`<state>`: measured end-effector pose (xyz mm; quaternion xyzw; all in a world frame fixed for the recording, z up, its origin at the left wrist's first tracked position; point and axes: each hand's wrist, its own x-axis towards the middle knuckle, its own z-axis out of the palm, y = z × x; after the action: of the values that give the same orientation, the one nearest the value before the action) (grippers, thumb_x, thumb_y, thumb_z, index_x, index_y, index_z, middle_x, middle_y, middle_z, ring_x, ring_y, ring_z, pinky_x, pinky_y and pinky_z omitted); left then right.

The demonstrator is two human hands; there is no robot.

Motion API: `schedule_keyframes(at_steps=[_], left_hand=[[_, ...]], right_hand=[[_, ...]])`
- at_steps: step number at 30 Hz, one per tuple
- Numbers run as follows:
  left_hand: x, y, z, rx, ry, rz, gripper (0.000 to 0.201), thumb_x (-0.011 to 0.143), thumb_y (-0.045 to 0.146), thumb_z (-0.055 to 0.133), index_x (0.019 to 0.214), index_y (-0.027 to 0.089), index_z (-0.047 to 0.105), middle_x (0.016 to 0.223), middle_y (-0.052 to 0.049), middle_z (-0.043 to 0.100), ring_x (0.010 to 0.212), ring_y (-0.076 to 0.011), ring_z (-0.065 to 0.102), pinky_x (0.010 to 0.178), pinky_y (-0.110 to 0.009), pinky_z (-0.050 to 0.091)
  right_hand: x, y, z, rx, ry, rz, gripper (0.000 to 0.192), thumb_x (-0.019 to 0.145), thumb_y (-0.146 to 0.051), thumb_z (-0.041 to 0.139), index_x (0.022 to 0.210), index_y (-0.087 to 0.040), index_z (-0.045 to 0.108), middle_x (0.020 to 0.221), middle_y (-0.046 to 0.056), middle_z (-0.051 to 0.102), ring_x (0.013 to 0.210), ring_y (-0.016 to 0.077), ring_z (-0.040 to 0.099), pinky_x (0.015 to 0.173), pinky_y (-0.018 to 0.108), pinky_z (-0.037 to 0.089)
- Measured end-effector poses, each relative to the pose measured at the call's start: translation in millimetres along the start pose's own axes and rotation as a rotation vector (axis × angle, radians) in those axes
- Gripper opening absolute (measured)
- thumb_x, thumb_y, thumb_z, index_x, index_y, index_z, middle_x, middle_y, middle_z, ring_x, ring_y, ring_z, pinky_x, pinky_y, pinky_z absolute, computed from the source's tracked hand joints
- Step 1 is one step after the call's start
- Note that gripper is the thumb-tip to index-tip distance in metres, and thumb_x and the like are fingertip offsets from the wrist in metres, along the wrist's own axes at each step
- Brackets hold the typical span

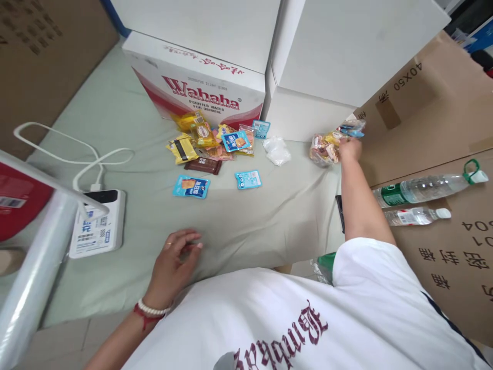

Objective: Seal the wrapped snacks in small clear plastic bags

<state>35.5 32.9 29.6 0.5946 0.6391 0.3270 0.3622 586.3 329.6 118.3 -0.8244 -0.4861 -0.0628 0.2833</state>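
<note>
My right hand [351,149] reaches to the far right of the cloth-covered table, its fingers closed on a clear plastic bag of snacks [324,150]. The fingertips are partly hidden. A blue packet [353,128] shows just beyond that hand. My left hand [179,257] rests near the table's front edge, loosely curled with fingers and thumb apart and nothing in it. Beyond it lie two blue snack packets [191,186] [248,180]. A pile of small wrapped snacks includes a yellow packet [183,149] and a brown packet [204,165]. Folded clear plastic bags [277,150] lie right of the pile.
A Wahaha water carton [200,92] and white boxes [308,110] line the back. A white power bank [98,223] with a cable [102,159] lies left, beside a roll of clear film [34,277]. Water bottles [427,190] [418,216] lie by brown cardboard [454,257] on the right.
</note>
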Motion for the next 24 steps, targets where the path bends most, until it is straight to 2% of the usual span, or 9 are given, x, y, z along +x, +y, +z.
schedule_keyframes(at_steps=[4, 7, 8, 10, 12, 17, 19, 21, 24], left_hand=[[-28.4, -6.3, -19.1, 0.066, 0.192, -0.069, 0.044, 0.09, 0.062, 0.059, 0.108, 0.024, 0.069, 0.122, -0.011, 0.064, 0.103, -0.0272, 0.068, 0.088, -0.045, 0.062], [-41.8, -11.5, -28.4, 0.052, 0.264, -0.2, 0.047, 0.093, 0.066, 0.053, 0.107, 0.025, 0.069, 0.104, -0.006, 0.069, 0.087, -0.024, 0.068, 0.078, -0.04, 0.06], [-43.9, -13.7, -29.9, 0.022, 0.248, -0.258, 0.049, 0.093, 0.067, 0.051, 0.107, 0.024, 0.069, 0.095, -0.005, 0.07, 0.078, -0.0221, 0.066, 0.072, -0.038, 0.058], [-44.8, -17.6, -31.0, -0.041, 0.195, -0.343, 0.053, 0.093, 0.068, 0.05, 0.11, 0.022, 0.07, 0.081, -0.002, 0.069, 0.064, -0.019, 0.06, 0.063, -0.034, 0.053], [-42.8, -19.0, -30.5, -0.059, 0.143, -0.332, 0.052, 0.092, 0.065, 0.053, 0.111, 0.02, 0.071, 0.08, -0.003, 0.071, 0.064, -0.0185, 0.062, 0.062, -0.032, 0.051], [-39.8, -10.4, -30.6, 0.042, 0.092, -0.089, 0.037, 0.094, 0.052, 0.052, 0.1, 0.022, 0.074, 0.085, -0.004, 0.073, 0.077, -0.0205, 0.068, 0.071, -0.031, 0.053], [-44.4, -8.3, -32.1, 0.063, 0.097, -0.057, 0.035, 0.093, 0.05, 0.052, 0.099, 0.023, 0.074, 0.083, -0.004, 0.073, 0.076, -0.0207, 0.069, 0.071, -0.031, 0.053], [-52.7, -9.6, -34.4, 0.066, 0.111, -0.069, 0.034, 0.093, 0.049, 0.052, 0.098, 0.024, 0.074, 0.083, -0.003, 0.073, 0.076, -0.0209, 0.07, 0.072, -0.031, 0.054], [-66.6, -14.4, -38.4, 0.023, 0.17, -0.122, 0.034, 0.092, 0.052, 0.056, 0.095, 0.024, 0.074, 0.086, -0.004, 0.074, 0.077, -0.0213, 0.069, 0.071, -0.031, 0.054]], right_hand=[[-19.4, -10.9, -13.8, -0.118, 0.098, 0.204, 0.037, 0.092, -0.04, 0.069, 0.114, -0.01, 0.072, 0.131, 0.029, 0.051, 0.102, 0.032, 0.065, 0.087, 0.048, 0.047], [-42.2, -26.8, -19.8, -0.031, 0.206, -0.086, 0.033, 0.101, -0.038, 0.057, 0.121, -0.015, 0.069, 0.133, 0.026, 0.055, 0.108, 0.0307, 0.061, 0.091, 0.045, 0.045], [-52.2, -34.5, -16.4, 0.009, 0.158, -0.221, 0.028, 0.103, -0.036, 0.053, 0.116, -0.018, 0.069, 0.126, 0.023, 0.061, 0.107, 0.0297, 0.06, 0.092, 0.044, 0.044], [-74.4, -53.1, -0.8, 0.063, -0.081, -0.419, 0.022, 0.102, -0.032, 0.051, 0.104, -0.02, 0.07, 0.106, 0.015, 0.069, 0.1, 0.0275, 0.061, 0.091, 0.041, 0.045], [-94.7, -74.3, 22.7, 0.069, -0.293, -0.475, 0.021, 0.099, -0.03, 0.053, 0.099, -0.019, 0.071, 0.093, 0.01, 0.071, 0.091, 0.0253, 0.062, 0.088, 0.038, 0.046], [-113.2, -122.8, 76.3, 0.01, -0.298, -0.515, 0.029, 0.096, -0.021, 0.051, 0.114, -0.017, 0.072, 0.121, 0.015, 0.069, 0.109, 0.0268, 0.062, 0.095, 0.038, 0.047], [-110.1, -136.6, 88.3, -0.011, -0.377, -0.53, 0.028, 0.092, -0.02, 0.056, 0.114, -0.019, 0.073, 0.129, 0.015, 0.067, 0.114, 0.0275, 0.061, 0.094, 0.037, 0.047], [-106.2, -146.0, 93.9, -0.047, -0.472, -0.491, 0.019, 0.089, -0.02, 0.061, 0.101, -0.019, 0.075, 0.12, 0.015, 0.07, 0.109, 0.0275, 0.062, 0.089, 0.036, 0.047], [-107.7, -151.4, 88.4, 0.058, -0.467, -0.405, 0.015, 0.09, -0.028, 0.061, 0.085, -0.017, 0.071, 0.096, 0.012, 0.07, 0.09, 0.0222, 0.062, 0.076, 0.032, 0.048]])
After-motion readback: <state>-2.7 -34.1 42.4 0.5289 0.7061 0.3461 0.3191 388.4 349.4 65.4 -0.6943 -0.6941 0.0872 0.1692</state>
